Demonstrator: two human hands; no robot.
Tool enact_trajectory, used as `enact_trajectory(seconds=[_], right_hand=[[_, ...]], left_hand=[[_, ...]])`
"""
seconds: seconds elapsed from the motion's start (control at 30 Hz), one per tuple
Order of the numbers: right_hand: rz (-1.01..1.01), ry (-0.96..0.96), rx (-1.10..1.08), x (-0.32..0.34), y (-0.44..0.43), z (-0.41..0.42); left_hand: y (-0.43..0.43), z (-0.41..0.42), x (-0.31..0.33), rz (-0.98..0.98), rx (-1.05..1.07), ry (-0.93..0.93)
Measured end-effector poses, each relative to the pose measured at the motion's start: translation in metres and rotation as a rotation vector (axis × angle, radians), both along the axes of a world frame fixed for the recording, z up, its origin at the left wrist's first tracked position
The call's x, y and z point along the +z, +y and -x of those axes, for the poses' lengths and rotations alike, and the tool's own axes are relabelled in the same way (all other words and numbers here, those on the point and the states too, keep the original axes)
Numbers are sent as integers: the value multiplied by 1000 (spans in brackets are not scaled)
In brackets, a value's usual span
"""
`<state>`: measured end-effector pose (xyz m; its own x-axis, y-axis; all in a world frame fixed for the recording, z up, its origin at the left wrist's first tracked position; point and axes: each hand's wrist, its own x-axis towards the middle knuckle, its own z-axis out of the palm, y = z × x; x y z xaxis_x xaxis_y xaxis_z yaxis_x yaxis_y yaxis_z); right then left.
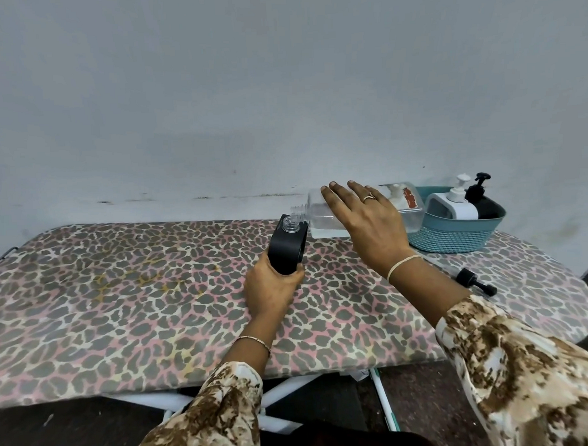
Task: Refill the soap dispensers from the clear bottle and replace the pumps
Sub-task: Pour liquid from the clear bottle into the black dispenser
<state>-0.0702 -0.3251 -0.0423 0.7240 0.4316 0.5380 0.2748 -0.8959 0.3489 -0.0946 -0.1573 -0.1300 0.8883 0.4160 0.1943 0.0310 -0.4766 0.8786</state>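
The cover [122, 295] is printed with leopard spots in grey, pink and cream. The dispenser [287, 249] is coloured black; the bottle [322, 218] is seen clear, with a red label [410, 198]. The basket [453, 239] is coloured teal, the sleeves [524, 365] mottled brown and cream.

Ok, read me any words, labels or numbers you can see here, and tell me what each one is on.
Nothing here can be read.
Clear square plastic bottle: white label with red-orange print, too blurred to read.
Black rectangular soap dispenser: no lettering shows.
White pump dispenser and black pump bottle in the teal plastic basket: no lettering shows.
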Motion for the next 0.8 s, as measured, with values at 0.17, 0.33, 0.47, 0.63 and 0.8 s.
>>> enact_trajectory(seconds=[0.17,0.33,0.47,0.63,0.8], right_hand=[[18,8,-1,2,-1,-1],[23,-6,9,0,-1,-3],[23,-13,14,0,-1,-4],[24,-24,15,-1,-2,-4],[26,-43,22,-4,-2,-6]], left_hand=[[2,-2,-1,-4,-8,15],[2,-4,-3,10,-3,30],[3,-1,1,15,-8,28],[6,-5,2,31,-48,57],[12,-10,-1,64,-79,86]])
